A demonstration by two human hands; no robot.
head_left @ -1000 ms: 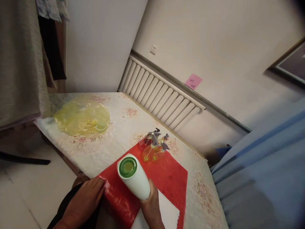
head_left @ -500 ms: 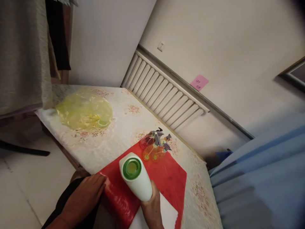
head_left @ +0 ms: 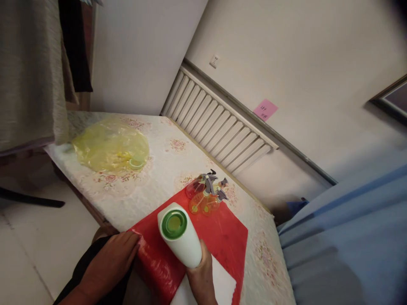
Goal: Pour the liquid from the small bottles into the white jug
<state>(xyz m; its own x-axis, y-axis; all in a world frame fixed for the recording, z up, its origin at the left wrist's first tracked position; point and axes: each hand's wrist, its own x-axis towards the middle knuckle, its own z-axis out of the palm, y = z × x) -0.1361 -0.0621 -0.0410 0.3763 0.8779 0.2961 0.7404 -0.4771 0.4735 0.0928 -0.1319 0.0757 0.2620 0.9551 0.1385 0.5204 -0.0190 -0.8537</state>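
My right hand (head_left: pixel 202 273) is wrapped round the narrower lower part of a white bottle-like container (head_left: pixel 186 250). Its round green recessed end (head_left: pixel 174 224) faces up toward me; what kind of container it is, I cannot tell. Below it, a red sheet (head_left: pixel 222 228) covers part of the table and hangs over the front edge. My left hand (head_left: pixel 110 260) lies with fingers stretched out at that edge, fingertips touching the sheet's corner. Several clear spray bottles (head_left: pixel 205 201) with grey trigger heads stand together at the sheet's far corner. White paper (head_left: pixel 222 281) lies under my right wrist.
A crumpled yellow plastic bag (head_left: pixel 110 144) lies on the flowered tablecloth (head_left: pixel 159 165) to the left, with a pale green ring (head_left: pixel 136 163) at it. A white radiator (head_left: pixel 219 118) runs along the wall behind. Blue curtain (head_left: pixel 352 241) hangs at the right.
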